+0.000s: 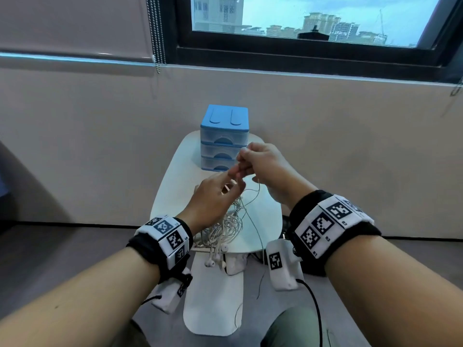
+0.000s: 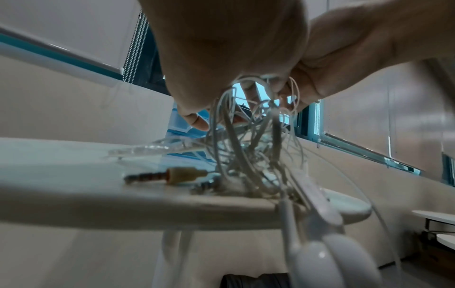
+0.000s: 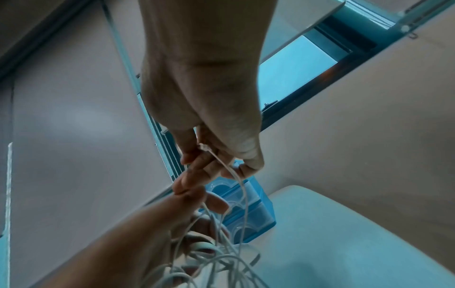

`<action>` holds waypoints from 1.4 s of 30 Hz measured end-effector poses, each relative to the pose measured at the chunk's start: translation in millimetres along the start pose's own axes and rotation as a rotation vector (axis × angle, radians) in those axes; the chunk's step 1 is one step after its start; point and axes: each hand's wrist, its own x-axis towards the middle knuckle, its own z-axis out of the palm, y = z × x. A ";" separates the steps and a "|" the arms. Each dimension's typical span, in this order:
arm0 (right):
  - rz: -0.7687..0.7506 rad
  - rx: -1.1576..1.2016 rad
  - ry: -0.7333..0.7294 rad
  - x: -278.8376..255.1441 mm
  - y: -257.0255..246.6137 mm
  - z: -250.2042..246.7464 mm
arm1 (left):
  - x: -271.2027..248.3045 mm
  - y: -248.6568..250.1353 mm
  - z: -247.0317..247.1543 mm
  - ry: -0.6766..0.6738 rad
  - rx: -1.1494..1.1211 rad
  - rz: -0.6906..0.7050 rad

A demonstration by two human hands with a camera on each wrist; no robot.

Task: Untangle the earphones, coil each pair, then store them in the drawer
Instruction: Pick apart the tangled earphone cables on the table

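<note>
A tangle of white earphone cables (image 1: 226, 225) hangs from my hands onto the near end of a small white table (image 1: 175, 181); its earbuds (image 1: 213, 259) dangle over the table's front edge. My left hand (image 1: 220, 194) is raised above the table, fingers curled into the cable bundle (image 2: 246, 136). My right hand (image 1: 253, 161), just above and to the right, pinches a single thin cable (image 3: 221, 161) pulled up out of the tangle. A jack plug (image 2: 162, 176) lies on the tabletop. The blue three-drawer unit (image 1: 224, 136) stands at the table's far end, all drawers closed.
The wall and a dark-framed window (image 1: 313, 33) lie behind the table. A blind's bead chain (image 1: 156, 33) hangs at the left. A second white surface (image 1: 213, 296) lies below the table's near edge, and my knee (image 1: 293, 326) is at the bottom.
</note>
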 end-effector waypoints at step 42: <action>-0.247 -0.449 0.025 -15.6 17.5 -3.8 | 17.1 -1.1 -31.5 -0.097 0.258 -0.041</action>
